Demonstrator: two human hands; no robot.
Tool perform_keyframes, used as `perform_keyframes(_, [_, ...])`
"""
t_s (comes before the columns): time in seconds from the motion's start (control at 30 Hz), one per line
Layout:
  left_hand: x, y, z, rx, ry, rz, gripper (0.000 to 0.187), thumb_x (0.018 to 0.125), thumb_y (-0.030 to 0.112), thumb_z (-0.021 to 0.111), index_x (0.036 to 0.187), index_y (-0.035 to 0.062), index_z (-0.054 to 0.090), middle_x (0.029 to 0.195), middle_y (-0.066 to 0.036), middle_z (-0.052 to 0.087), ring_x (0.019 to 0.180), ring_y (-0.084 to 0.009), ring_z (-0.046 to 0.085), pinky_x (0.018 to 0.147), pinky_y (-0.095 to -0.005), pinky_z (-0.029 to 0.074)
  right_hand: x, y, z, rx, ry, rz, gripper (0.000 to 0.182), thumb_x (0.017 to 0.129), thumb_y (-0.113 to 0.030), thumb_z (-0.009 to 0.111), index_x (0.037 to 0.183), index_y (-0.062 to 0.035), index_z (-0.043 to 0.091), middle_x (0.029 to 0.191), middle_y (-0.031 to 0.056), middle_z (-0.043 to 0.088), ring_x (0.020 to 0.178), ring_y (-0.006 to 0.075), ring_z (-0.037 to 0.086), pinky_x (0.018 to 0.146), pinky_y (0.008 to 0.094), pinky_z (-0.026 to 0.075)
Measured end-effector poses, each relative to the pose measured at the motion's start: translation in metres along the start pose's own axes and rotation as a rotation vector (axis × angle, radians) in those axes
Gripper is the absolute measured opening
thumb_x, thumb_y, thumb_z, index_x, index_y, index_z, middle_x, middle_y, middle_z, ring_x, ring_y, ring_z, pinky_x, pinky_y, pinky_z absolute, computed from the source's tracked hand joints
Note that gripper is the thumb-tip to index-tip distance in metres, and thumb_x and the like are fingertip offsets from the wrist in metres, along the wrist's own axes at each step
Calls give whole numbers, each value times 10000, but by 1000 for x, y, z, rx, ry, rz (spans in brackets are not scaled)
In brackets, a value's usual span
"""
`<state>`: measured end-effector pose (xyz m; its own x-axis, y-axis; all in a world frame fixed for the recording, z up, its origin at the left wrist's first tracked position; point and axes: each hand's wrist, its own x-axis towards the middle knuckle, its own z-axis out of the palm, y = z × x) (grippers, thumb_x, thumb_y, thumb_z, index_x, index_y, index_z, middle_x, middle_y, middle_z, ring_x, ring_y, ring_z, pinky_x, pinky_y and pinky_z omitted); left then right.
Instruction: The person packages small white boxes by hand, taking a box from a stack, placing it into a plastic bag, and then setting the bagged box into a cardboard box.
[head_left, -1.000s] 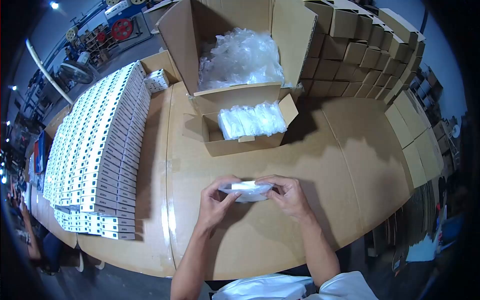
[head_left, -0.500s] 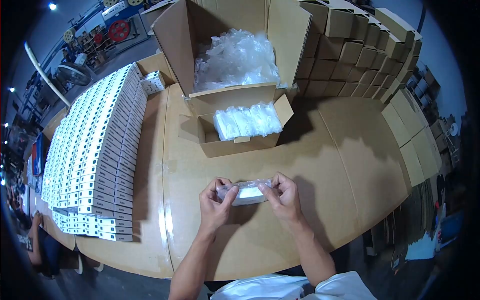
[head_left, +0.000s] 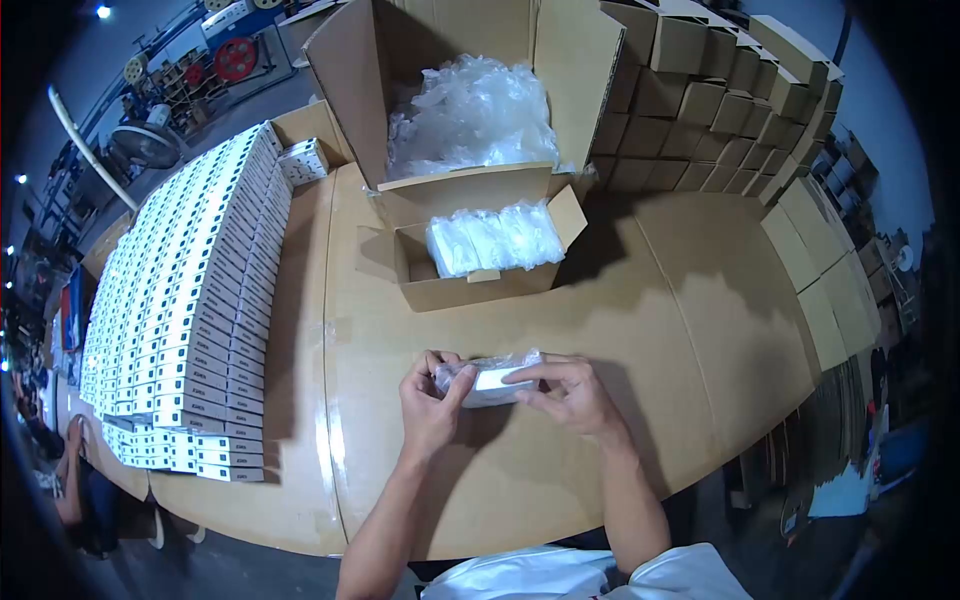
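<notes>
A small white box in a clear plastic bag is held level between my two hands, just above the cardboard-covered table. My left hand pinches its left end, thumb in front. My right hand grips the right end, with fingers over the top and the thumb below. Beyond them stands an open small carton holding a row of plastic-wrapped white packs. Loose film hides part of the box near my fingers.
A large open carton holds clear plastic bags. Stacked white boxes fill the left side of the table. Brown cartons are piled at the back right. At the far left edge, another person's arm shows.
My right hand has shifted its hold, its fingers now reaching over the top of the wrapped box. My left hand keeps its pinch in nearly the same place.
</notes>
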<state>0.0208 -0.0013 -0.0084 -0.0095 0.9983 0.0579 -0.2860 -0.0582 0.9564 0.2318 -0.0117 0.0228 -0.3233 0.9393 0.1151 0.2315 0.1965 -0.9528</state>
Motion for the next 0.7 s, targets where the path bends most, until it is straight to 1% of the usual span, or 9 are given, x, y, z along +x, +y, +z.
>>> perform_keyframes(0.1, [0,-1,-1,0,0,-8,233,869,13,721,865,57,492,919,-47,575,851,-96,546,767,-248,458,3,9,8,84,105,-6,284,786,4,757,1068,6,723,1039,119,735,967,169,677,857,290,519])
perform_keyframes(0.2, [1,3,5,-17,48,91,241,846,9,742,928,48,519,934,-46,570,904,-107,544,829,-266,452,3,5,7,-13,149,-1,330,770,-65,801,1091,-39,727,980,122,744,859,184,689,757,314,537])
perform_keyframes(0.23, [1,7,9,-26,70,146,251,838,8,750,950,45,528,939,-46,568,924,-111,542,851,-271,448,3,3,7,-41,138,12,325,767,-67,802,1081,-33,727,981,126,742,870,197,692,769,325,537])
perform_keyframes(0.27, [-1,12,12,-15,113,173,321,776,1,791,990,40,556,963,-67,584,967,-169,554,888,-323,445,3,2,5,-69,128,24,319,764,-69,804,1072,-28,726,982,129,740,881,211,695,781,335,538])
perform_keyframes(0.37, [0,23,-4,812,31,883,369,716,24,806,1024,58,606,968,-91,627,987,-235,561,899,-389,447,2,2,4,-143,106,47,305,761,-14,786,1057,7,715,1055,129,726,955,195,680,854,320,529])
perform_keyframes(0.4, [-6,29,-7,973,-73,891,386,669,37,823,1018,95,670,1036,-65,682,1005,-276,564,910,-405,435,2,3,3,-167,101,50,301,761,14,777,1054,22,710,1091,127,720,986,180,671,885,308,524])
perform_keyframes(0.5, [-12,38,-1,1102,-210,839,377,660,51,838,1008,122,710,1067,-7,707,1027,-264,562,920,-397,431,2,2,5,-100,125,29,306,736,15,783,1034,20,712,1115,119,711,1011,211,668,900,333,523])
perform_keyframes(0.6, [-7,31,-8,993,-216,690,362,684,63,828,1020,108,703,1069,-13,708,1032,-265,565,926,-402,434,5,3,3,-186,137,-172,319,728,-64,812,1032,-28,722,1101,102,714,1051,278,663,917,363,515])
perform_keyframes(0.7, [-6,34,-9,838,-218,522,343,705,92,833,1009,70,675,1022,-70,685,1003,-286,582,896,-409,461,4,-3,4,-258,183,-232,313,714,-38,810,1016,-41,729,1100,82,712,1046,271,654,908,366,516])
